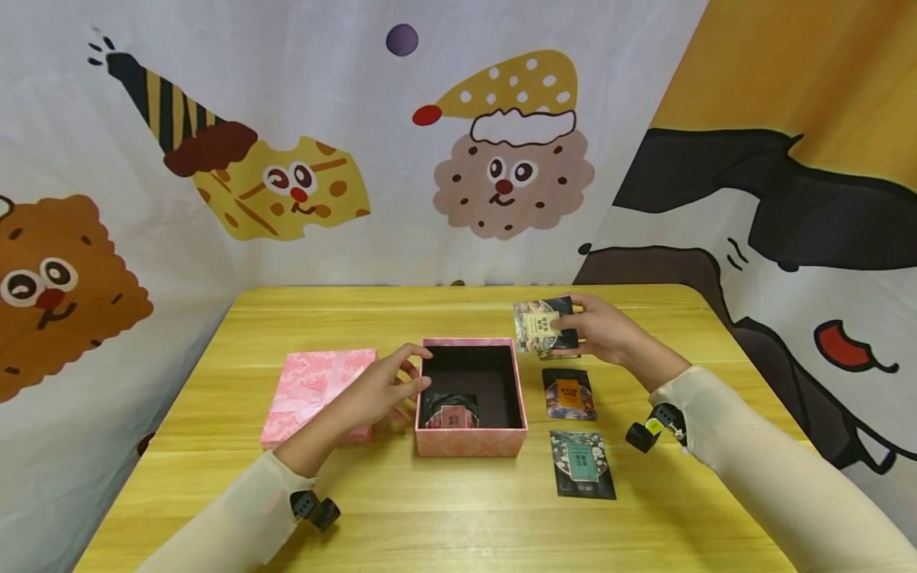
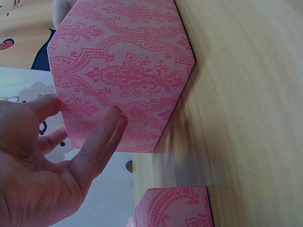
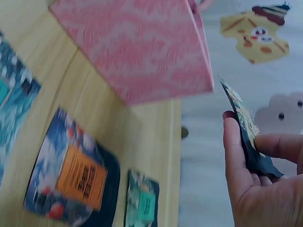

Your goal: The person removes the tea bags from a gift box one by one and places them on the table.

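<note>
A pink patterned box (image 1: 469,443) stands uncovered on the table, its inside black. A dark sachet with a pinkish label (image 1: 453,412) lies inside near the front. My left hand (image 1: 380,388) is at the box's left side; in the left wrist view its fingers (image 2: 102,137) lie fairly straight against the wall. Right of the box, above the table, my right hand (image 1: 605,328) pinches a black sachet with a pale yellow label (image 1: 539,326) between thumb and fingers. Beneath it lies a mostly hidden sachet, whose green label (image 3: 146,205) shows in the right wrist view.
The pink lid with a ribbon bow (image 1: 322,386) lies left of the box, partly behind my left arm. Right of the box lie an orange-labelled sachet (image 1: 569,394) and, nearer, a green-labelled sachet (image 1: 583,464). A cartoon-printed cloth (image 1: 401,159) hangs behind the wooden table (image 1: 458,517).
</note>
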`<state>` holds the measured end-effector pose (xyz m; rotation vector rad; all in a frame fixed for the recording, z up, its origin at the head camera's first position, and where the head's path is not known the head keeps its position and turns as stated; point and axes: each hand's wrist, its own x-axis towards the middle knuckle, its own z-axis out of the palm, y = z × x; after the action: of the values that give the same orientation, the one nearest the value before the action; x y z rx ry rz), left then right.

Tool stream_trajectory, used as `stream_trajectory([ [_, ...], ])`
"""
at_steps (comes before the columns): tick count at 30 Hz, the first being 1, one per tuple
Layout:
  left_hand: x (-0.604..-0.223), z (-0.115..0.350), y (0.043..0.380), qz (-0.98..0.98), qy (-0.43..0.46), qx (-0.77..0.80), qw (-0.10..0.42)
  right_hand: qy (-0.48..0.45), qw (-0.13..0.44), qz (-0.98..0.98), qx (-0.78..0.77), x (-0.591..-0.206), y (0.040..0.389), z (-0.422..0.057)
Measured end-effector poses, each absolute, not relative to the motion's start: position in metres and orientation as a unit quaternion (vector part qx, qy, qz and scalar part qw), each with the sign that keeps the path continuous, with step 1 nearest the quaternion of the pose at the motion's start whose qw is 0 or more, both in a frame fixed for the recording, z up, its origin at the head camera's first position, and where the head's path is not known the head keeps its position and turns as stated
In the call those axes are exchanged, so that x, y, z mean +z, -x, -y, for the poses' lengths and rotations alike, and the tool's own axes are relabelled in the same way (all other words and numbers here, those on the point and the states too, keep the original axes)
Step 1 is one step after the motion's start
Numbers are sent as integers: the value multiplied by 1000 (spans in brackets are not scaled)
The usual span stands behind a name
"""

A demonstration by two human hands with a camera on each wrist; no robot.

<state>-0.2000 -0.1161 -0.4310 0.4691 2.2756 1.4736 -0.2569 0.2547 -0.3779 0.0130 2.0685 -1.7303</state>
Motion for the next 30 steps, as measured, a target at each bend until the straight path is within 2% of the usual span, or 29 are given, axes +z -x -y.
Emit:
stream_trajectory([
  [11,-432,117,201,-814,-168,522,194,-33,194,-769,-608,-398,267,-305],
  [30,-434,116,202,-812,-167,523,197,-92,197,-795,-566,-428,279,-363],
])
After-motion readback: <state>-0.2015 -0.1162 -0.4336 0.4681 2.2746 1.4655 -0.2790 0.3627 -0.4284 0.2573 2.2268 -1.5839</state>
